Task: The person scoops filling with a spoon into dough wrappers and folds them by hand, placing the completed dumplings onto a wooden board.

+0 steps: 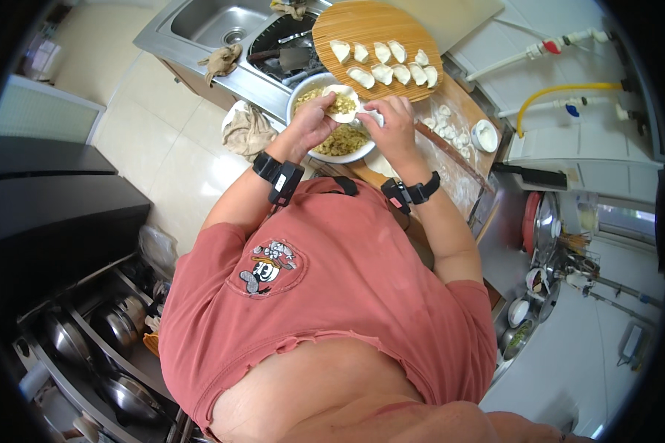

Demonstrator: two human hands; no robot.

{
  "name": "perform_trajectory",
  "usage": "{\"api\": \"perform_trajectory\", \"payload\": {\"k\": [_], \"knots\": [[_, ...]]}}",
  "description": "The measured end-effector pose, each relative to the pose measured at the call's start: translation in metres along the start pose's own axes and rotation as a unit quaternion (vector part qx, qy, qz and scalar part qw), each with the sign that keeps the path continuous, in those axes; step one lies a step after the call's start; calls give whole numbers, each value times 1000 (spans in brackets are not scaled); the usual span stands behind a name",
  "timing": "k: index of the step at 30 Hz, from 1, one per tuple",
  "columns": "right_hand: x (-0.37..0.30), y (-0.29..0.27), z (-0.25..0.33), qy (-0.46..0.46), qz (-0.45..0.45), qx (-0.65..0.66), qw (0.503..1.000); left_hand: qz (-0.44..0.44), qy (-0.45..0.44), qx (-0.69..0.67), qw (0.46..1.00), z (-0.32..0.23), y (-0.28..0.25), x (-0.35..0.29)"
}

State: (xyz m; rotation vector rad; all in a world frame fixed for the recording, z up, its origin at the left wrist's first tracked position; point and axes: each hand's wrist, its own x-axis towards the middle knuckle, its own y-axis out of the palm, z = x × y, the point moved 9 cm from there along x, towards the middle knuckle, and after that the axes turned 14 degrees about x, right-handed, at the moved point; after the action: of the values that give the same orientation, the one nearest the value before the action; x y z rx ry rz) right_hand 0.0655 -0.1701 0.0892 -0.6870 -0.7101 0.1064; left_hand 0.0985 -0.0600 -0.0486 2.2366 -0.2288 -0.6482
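My left hand [314, 124] holds a round white dumpling wrapper [352, 96] with chopped yellow-green filling on it. Close against the wrapper's right edge is my right hand [393, 122], its thumb and fingers drawn together; what they grip is too small to tell. Beneath both hands stands a white bowl [291, 107] of the same filling [340, 142], partly covered by them. Just beyond, a round wooden board [362, 33] carries two rows of folded dumplings [382, 72].
Right of my hands, small dough pieces [442, 122] lie on a floured sheet beside a rolling pin [451, 151] and a small white bowl [485, 136]. A steel sink [218, 22], a dark pan with a cleaver [294, 57] and rags [247, 133] are leftward.
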Motion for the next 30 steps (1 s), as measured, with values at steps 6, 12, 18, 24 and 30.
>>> {"api": "perform_trajectory", "payload": {"k": [6, 12, 18, 24, 30], "knots": [[-1, 14, -10, 25, 3, -16, 1000, 28, 9, 81, 996, 12, 8, 4], [-2, 12, -18, 11, 36, 34, 999, 18, -24, 35, 999, 12, 11, -1], [-6, 2, 34, -177, 97, -63, 977, 58, -71, -19, 996, 7, 9, 0], [-9, 12, 43, -237, 96, -39, 966, 51, -64, 136, 987, 9, 12, -8], [3, 11, 30, -151, 66, 26, 986, 127, -14, 211, 969, 2, 38, -22]]}}
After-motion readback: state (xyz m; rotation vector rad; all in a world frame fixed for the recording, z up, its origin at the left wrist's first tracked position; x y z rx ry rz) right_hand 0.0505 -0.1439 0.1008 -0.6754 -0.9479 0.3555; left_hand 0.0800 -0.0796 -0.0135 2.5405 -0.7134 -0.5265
